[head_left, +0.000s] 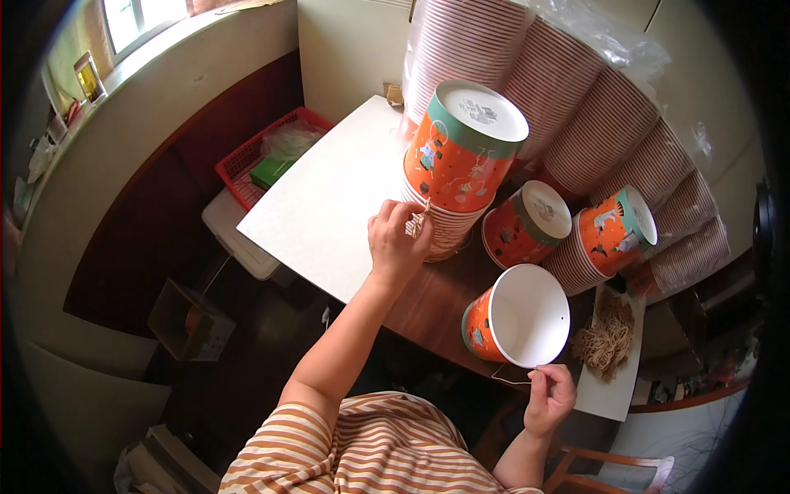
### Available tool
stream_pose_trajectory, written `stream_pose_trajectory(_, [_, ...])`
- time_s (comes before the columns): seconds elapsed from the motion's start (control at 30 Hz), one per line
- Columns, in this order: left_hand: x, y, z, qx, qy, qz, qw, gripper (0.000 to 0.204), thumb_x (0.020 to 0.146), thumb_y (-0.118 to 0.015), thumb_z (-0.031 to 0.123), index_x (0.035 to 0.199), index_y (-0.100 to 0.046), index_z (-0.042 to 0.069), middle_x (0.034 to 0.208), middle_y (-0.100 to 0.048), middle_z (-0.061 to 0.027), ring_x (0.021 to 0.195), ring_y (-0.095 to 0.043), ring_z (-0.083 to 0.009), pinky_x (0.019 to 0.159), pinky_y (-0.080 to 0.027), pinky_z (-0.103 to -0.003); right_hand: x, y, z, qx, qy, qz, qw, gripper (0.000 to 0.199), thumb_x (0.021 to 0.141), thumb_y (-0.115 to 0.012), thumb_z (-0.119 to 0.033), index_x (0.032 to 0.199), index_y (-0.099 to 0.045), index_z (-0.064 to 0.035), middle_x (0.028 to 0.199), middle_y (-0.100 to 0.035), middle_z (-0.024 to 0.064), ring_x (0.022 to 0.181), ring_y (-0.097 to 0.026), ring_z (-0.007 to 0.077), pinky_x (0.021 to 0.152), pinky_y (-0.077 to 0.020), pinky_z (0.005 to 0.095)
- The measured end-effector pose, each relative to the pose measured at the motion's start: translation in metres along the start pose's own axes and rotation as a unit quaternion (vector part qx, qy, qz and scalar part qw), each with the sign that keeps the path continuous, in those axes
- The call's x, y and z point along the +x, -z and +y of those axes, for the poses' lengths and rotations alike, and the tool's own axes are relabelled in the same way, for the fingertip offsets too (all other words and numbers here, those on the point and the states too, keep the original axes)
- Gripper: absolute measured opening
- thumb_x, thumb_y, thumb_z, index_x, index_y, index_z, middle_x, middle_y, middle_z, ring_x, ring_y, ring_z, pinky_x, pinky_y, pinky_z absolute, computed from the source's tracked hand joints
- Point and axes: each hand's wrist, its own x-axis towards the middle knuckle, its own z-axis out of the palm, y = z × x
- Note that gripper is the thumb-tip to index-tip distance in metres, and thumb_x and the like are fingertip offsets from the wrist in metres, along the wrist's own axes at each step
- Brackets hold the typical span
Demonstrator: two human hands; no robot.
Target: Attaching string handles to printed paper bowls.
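Observation:
My left hand [397, 239] is up against the side of a tall stack of orange paper buckets [451, 226]. Its fingers are closed round a small bunch of beige twine [417, 222]. An upside-down orange and green paper bucket [461, 156] tops that stack. In front of me a single paper bucket [476, 328] lies tilted, its white inside facing me and a small hole near the rim. Just below that rim, my right hand [550, 399] pinches a thin beige cord [512, 380] that runs along the bucket's lower edge.
Behind stand several tall stacks of nested buckets [551, 82] in clear plastic. Two more upturned groups, a dark orange bucket [527, 224] and a stack [605, 239], are nearer. A heap of twine [607, 337] lies right. A red basket [247, 156] is left of the white tabletop [325, 198].

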Motion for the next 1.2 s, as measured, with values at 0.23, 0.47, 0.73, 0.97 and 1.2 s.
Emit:
stream_pose_trajectory(0.23, [-0.006,0.005,-0.009,0.015,0.016,0.003,1.000,0.011,0.072,-0.069,0.011,0.080,-0.061,0.011,0.081,-0.059,-0.0024,0.076,-0.059,-0.0205,0.072,-0.041,-0.036,0.001,-0.003,-0.001,0.010,-0.009,0.001,1.000,0.009,0.080,-0.064,0.004,0.088,-0.061,-0.0004,0.074,-0.059,0.0063,0.062,-0.053,0.0111,0.057,-0.0416,0.0216])
stream_pose_trajectory(0.47, [-0.024,0.008,-0.007,0.005,0.030,-0.021,0.999,0.012,0.072,-0.065,0.007,0.083,-0.060,0.010,0.080,-0.059,-0.0036,0.075,-0.058,-0.0226,0.071,-0.041,-0.036,0.003,-0.002,-0.001,0.008,-0.004,0.001,1.000,0.009,0.081,-0.065,0.002,0.088,-0.061,-0.0005,0.074,-0.059,0.0062,0.063,-0.053,0.0113,0.058,-0.0419,0.0217])
stream_pose_trajectory(0.73, [-0.043,0.001,0.006,0.154,-0.196,-0.181,0.951,0.042,0.069,-0.065,0.014,0.110,-0.061,0.010,0.072,-0.052,-0.0040,0.066,-0.057,-0.0210,0.063,-0.041,-0.036,0.003,0.000,-0.003,0.006,-0.004,-0.003,1.000,0.008,0.082,-0.065,0.002,0.088,-0.060,-0.0006,0.075,-0.059,0.0062,0.063,-0.053,0.0112,0.058,-0.0423,0.0217])
stream_pose_trajectory(0.97, [-0.057,0.002,-0.008,0.239,-0.195,-0.260,0.915,0.020,0.072,-0.065,0.023,0.086,-0.061,0.009,0.079,-0.056,-0.0060,0.070,-0.059,-0.0236,0.066,-0.041,-0.038,-0.003,0.005,0.002,0.007,-0.002,0.017,1.000,0.008,0.082,-0.065,0.002,0.088,-0.061,-0.0006,0.074,-0.060,0.0067,0.061,-0.053,0.0115,0.055,-0.0416,0.0218])
stream_pose_trajectory(1.2, [-0.040,0.006,0.010,0.155,-0.253,-0.185,0.937,0.014,0.071,-0.066,0.015,0.083,-0.060,0.009,0.077,-0.052,-0.0060,0.078,-0.055,-0.0246,0.069,-0.041,-0.039,0.003,0.010,-0.001,0.013,0.005,0.007,1.000,0.005,0.083,-0.062,0.002,0.088,-0.060,0.0005,0.076,-0.059,0.0054,0.063,-0.053,0.0088,0.057,-0.0405,0.0195])
